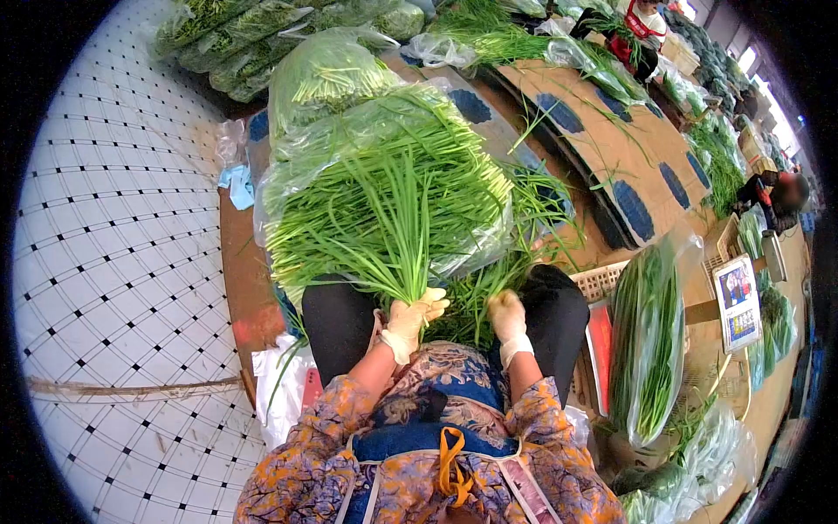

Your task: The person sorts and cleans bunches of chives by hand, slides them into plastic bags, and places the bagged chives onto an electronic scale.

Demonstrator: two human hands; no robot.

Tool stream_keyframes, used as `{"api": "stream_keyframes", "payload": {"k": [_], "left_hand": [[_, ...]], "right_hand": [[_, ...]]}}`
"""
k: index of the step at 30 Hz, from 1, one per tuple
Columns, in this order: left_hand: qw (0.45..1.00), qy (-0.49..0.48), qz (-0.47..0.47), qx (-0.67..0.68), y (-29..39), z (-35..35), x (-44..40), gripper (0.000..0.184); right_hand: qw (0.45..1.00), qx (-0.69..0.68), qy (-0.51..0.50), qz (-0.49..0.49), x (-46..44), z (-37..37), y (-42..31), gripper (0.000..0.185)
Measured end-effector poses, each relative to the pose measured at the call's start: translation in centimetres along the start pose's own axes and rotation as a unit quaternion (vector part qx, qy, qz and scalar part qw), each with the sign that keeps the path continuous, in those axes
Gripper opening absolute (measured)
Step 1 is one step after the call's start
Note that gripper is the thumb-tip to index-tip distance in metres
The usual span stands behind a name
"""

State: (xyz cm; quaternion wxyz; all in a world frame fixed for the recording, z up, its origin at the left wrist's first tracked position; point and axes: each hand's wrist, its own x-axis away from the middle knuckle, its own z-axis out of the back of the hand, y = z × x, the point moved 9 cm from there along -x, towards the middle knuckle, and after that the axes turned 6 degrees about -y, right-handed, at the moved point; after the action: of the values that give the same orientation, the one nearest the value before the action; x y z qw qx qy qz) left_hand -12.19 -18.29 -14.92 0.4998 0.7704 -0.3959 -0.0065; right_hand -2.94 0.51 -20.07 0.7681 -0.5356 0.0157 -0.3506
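Note:
My left hand [414, 323], in a pale glove, is closed round the base of a bunch of long green stalks [393, 227] that fan out upward. Behind the bunch lies a large pile of green stalks [340, 175] on clear plastic. My right hand [508, 316], gloved too, is closed and slightly blurred; green strands show beside it, and whatever it may hold is hidden. Between my knees, loose green leaves [467, 306] lie beneath and between both hands.
A bagged bundle [650, 341] stands at the right near a small printed sign [738, 301]. Plastic-wrapped bundles [253, 52] are stacked at the back left. Cardboard sheets [602, 131] lie at the back right. A person in red [642, 35] sits farther off.

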Motion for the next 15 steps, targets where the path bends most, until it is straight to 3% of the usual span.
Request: {"api": "stream_keyframes", "payload": {"k": [1, 2, 4, 5, 7, 9, 10, 11, 12, 13, 15], "left_hand": [[0.999, 0.013, 0.002, -0.038, 0.4, 0.0, 0.1, 0.028], [0.996, -0.012, 0.003, -0.087, 1.7, -1.3, 0.8, 0.026], [0.988, -0.013, 0.024, -0.151, 0.7, -0.8, 0.1, 0.019], [0.987, -0.002, 0.046, -0.152, 0.3, -0.9, 0.2, 0.017], [0.974, -0.010, 0.075, -0.216, 0.9, -3.5, 0.8, 0.010], [0.885, -0.061, 0.012, -0.461, -2.2, -3.5, -1.2, 0.016], [0.835, -0.064, -0.099, -0.537, -1.4, -4.8, -1.0, 0.027], [0.834, -0.075, -0.102, -0.538, -0.5, -6.4, -0.7, 0.027], [0.833, -0.066, -0.037, -0.548, -0.4, -6.9, -0.4, 0.032], [0.829, -0.057, 0.029, -0.556, 0.0, -7.6, 0.2, 0.038], [0.811, -0.158, -0.030, -0.562, 0.0, -8.9, 1.8, 0.044]], "right_hand": [[0.976, 0.210, -0.043, -0.021, 0.2, -0.5, 0.2, 0.025], [0.950, 0.248, -0.173, -0.081, 1.8, -2.1, -0.5, 0.039], [0.979, 0.058, -0.193, 0.010, 1.8, -4.0, -2.9, 0.056], [0.968, -0.141, -0.200, 0.060, 2.3, -4.6, -5.3, 0.075], [0.930, -0.251, -0.243, 0.111, 3.4, -4.1, -10.4, 0.092], [0.960, -0.139, -0.202, 0.137, 3.4, -3.5, -12.7, 0.077], [0.952, -0.215, -0.172, 0.133, 3.2, -3.3, -12.9, 0.068], [0.938, -0.288, -0.142, 0.132, 2.7, -2.9, -12.9, 0.059], [0.888, -0.433, -0.117, 0.103, 1.8, -2.9, -11.1, 0.040], [0.889, -0.433, -0.108, 0.105, 1.9, -1.9, -11.1, 0.040], [0.797, -0.600, -0.071, 0.013, 2.4, 0.0, -9.9, 0.025]]}}
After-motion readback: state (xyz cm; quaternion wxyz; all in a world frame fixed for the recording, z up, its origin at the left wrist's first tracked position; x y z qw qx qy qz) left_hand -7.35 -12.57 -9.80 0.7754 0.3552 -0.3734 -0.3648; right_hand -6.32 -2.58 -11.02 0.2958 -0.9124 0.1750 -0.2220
